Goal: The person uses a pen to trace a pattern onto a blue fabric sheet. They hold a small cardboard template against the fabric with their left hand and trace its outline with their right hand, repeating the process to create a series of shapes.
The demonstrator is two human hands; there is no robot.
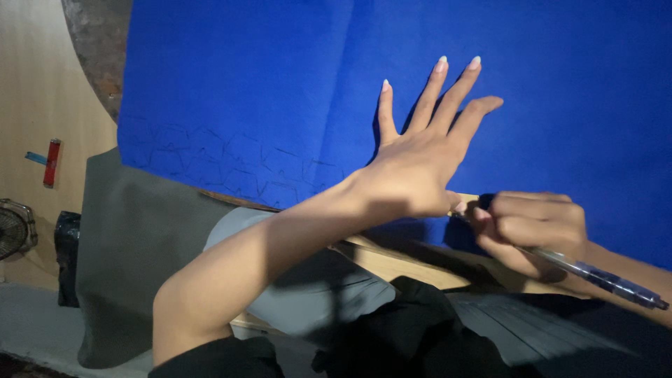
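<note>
Head view: blue sheet (280, 84) lies spread over a wooden board (392, 262), its near edge along the board's edge; faint pen lines mark its lower left part
Left hand (420, 164): flat on the sheet, fingers splayed wide, gripping nothing; pins it near the lower edge
Right hand (532, 227): fingers closed around a clear pen (595, 274), tip at the sheet's near edge, just beside the left thumb
Handling, judged: sheet looks thin, light, flexible; liable to slide or crease; best held by a flat palm close to the pen tip, or lifted by its edges
Surroundings: grey cloth (133, 252) beneath; small fan (14, 231) at far left

No packages, labels, signs or screens.
</note>
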